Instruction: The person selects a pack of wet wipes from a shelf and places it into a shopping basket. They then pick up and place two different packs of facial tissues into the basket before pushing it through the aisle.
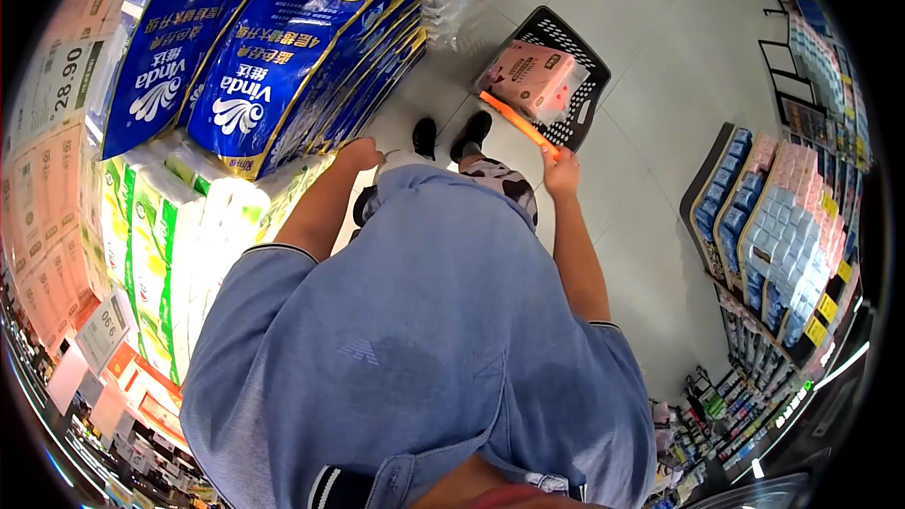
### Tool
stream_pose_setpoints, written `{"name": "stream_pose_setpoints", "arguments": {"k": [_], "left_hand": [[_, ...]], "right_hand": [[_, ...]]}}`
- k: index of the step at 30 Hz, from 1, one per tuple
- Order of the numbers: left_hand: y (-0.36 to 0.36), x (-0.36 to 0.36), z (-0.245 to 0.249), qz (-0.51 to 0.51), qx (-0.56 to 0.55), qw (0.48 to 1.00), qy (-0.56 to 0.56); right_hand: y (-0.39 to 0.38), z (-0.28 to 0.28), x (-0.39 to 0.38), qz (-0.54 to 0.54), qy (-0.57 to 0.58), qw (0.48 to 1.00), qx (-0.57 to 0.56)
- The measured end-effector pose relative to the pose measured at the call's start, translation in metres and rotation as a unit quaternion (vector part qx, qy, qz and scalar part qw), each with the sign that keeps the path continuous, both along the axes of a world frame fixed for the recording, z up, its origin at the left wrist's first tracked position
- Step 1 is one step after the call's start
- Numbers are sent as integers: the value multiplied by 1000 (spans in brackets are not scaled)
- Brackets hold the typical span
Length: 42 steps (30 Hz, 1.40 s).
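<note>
My right hand (pixel 561 172) is closed around the orange handle (pixel 518 123) of a black shopping basket (pixel 589 52). A pink pack (pixel 528 77) with a clear wrapped end lies in the basket, which hangs ahead of my right leg. My left hand (pixel 358 155) is down by my left hip, close to the stacked paper packs, its fingers mostly hidden from above. Blue Vinda tissue packs (pixel 250 85) are piled just beyond it, above green and white packs (pixel 151 236).
Pink packs (pixel 42 188) and a 28.90 price card (pixel 66 80) line the far left. On the right stands a shelf of blue and pink packs (pixel 792 217). Grey tiled floor (pixel 632 198) runs between the displays. My black shoes (pixel 468 132) are near the basket.
</note>
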<state>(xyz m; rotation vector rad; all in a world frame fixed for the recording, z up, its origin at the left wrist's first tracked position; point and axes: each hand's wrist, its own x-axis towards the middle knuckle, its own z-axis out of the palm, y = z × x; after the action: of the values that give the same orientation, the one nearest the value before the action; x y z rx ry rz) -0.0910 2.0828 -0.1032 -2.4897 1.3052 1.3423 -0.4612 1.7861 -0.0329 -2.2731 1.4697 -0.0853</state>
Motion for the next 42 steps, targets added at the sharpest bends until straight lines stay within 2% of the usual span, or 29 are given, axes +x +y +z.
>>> {"name": "stream_pose_setpoints", "arguments": {"k": [1, 2, 4, 5, 7, 11, 12, 14, 16, 18, 19, 21, 22, 24, 25, 27, 35, 37, 42], "left_hand": [[0, -2, 4, -8, -8, 1000, 2], [11, -2, -43, -83, -13, 996, -6], [1, -15, -25, -22, -12, 1000, 5], [2, -15, -39, -50, -31, 998, 4], [-11, -23, -22, -7, -45, 999, 14], [-62, -39, 26, 114, -61, 992, 0], [-83, -46, 41, 103, -67, 992, -3], [-135, -62, 78, 166, -138, 976, -3], [-192, -81, 96, 141, -147, 979, 6], [-256, -110, 128, 43, -275, 957, -85], [-284, -123, 127, 34, -286, 953, -91], [-334, -149, 117, -80, -365, 915, -153], [-358, -159, 115, -89, -375, 908, -163], [-387, -180, 113, -200, -249, 933, -166], [-397, -186, 116, -203, -253, 930, -174], [-417, -195, 121, -215, -161, 941, -205], [-434, -184, 115, -242, -164, 938, -188], [-445, -187, 120, -226, -120, 950, -180], [-493, -177, 112, -247, -199, 923, -219]], "right_hand": [[-14, 0, 1, 3, 15, 1000, 7], [-27, 1, 4, 6, 31, 999, 15], [-42, 9, 9, -10, 66, 997, 41], [-47, 11, 14, -36, 86, 994, 50], [-56, 11, 17, -63, 107, 991, 58], [-81, 12, 23, -35, 71, 995, 57], [-88, 7, 20, -15, 62, 997, 53], [-98, 14, 23, -21, 48, 996, 72], [-106, 18, 25, -18, 22, 997, 69], [-118, 21, 23, -2, 20, 996, 81], [-125, 25, 23, 10, 19, 996, 92], [-141, 31, 20, 42, 23, 993, 104], [-149, 32, 20, 60, 27, 992, 107], [-162, 33, 16, 88, 36, 991, 94], [-167, 32, 14, 88, 30, 991, 92], [-180, 33, 11, 90, 31, 990, 108], [-210, 38, 6, 149, 12, 985, 85], [-218, 31, 9, 147, 18, 984, 95], [-273, 45, 15, 147, 47, 986, 64]]}}
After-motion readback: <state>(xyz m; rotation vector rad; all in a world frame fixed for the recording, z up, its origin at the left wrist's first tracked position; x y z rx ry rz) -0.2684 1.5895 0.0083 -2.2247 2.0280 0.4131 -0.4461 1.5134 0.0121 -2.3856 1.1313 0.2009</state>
